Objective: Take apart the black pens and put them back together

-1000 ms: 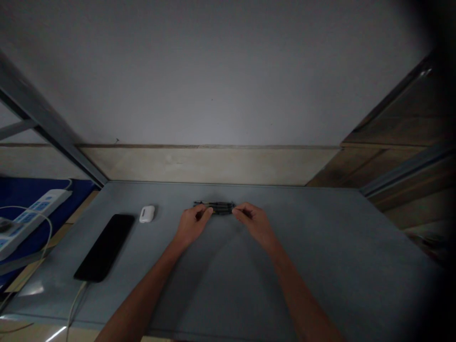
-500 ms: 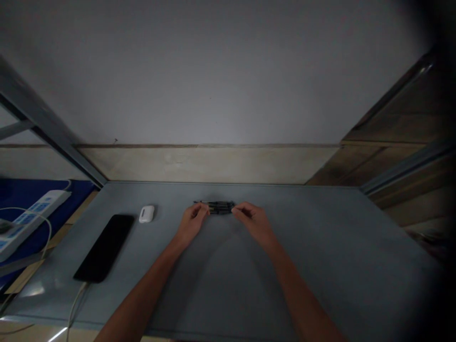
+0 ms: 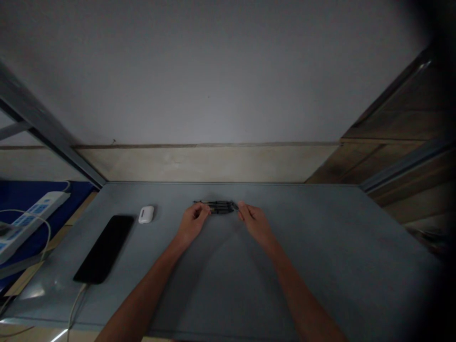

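Several thin black pen-like sticks (image 3: 221, 207) lie side by side on the grey table (image 3: 221, 275), near its back edge. At their left end my left hand (image 3: 194, 221) is closed, thumb and forefinger pinched against the sticks. My right hand (image 3: 253, 221) is pinched just off the right end, with a small dark tip or clip showing at its fingertips. What exactly the right fingers hold is too small to make out.
A black phone (image 3: 104, 249) with a white cable (image 3: 74, 304) lies at the table's left, beside a white earphone case (image 3: 146, 214). Further left, a white power strip (image 3: 32, 221) rests on a blue surface. A pale wall (image 3: 213, 71) rises behind the table.
My right hand has shifted slightly right, away from the sticks' right end, where a dark piece now shows slanted. My left hand has stayed nearly in place.
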{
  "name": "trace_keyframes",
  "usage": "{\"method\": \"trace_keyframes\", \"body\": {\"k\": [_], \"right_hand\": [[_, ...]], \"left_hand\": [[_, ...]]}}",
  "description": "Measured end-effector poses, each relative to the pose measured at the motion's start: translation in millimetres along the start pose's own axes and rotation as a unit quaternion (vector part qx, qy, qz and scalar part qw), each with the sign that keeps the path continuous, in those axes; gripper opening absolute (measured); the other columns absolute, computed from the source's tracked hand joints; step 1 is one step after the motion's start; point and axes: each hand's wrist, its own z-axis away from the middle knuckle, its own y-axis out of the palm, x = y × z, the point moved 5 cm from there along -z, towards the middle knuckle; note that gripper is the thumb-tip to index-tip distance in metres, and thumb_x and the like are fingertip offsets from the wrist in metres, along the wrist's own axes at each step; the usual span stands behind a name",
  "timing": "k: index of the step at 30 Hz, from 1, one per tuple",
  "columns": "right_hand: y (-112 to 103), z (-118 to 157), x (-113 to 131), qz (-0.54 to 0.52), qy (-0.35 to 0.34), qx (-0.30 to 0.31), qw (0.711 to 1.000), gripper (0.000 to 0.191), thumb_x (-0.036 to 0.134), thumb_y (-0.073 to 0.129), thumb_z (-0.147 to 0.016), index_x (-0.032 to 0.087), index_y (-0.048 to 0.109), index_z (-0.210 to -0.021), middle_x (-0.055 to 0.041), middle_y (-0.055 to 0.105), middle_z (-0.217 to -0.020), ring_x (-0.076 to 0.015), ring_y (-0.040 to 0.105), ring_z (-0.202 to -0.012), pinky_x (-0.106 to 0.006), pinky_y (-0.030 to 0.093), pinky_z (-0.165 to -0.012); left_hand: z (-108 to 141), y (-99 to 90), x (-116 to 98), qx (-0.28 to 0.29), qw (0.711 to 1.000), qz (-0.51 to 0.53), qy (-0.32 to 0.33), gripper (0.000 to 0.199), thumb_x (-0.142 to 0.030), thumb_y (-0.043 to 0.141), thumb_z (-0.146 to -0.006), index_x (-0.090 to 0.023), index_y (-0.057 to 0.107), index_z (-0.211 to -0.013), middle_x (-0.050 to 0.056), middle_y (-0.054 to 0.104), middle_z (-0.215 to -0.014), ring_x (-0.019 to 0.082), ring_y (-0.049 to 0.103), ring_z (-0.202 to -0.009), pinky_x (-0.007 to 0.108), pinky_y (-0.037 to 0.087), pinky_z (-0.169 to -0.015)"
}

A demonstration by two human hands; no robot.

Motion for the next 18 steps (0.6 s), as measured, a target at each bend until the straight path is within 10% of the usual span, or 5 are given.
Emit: {"method": "trace_keyframes", "body": {"k": [12,18], "right_hand": [[-1.5,-2.8,-0.6,-0.084,-0.025,0.011,0.996,0.023,0.041,0.059,-0.082,0.020,0.064,-0.087,-0.0025,0.063,-0.077,-0.0152,0.056,-0.068,-0.026,0.043,-0.062],[-4.5,-1.7,-0.7,-0.050,-0.010,0.005,0.999,0.036,0.047,0.050,-0.086,0.019,0.061,-0.067,-0.0020,0.059,-0.062,-0.0155,0.054,-0.060,-0.027,0.041,-0.059]], "left_hand": [[-0.7,0.3,6.1,-0.007,0.995,0.093,-0.047,0.037,-0.049,0.046,-0.086,-0.016,0.052,-0.070,-0.007,0.032,-0.051,0.006,0.027,-0.042,0.019,0.022,-0.043],[-0.5,0.1,5.7,-0.003,0.998,0.056,-0.030,0.033,-0.045,0.048,-0.085,-0.016,0.054,-0.070,-0.007,0.034,-0.053,0.006,0.029,-0.043,0.019,0.024,-0.045]]}}
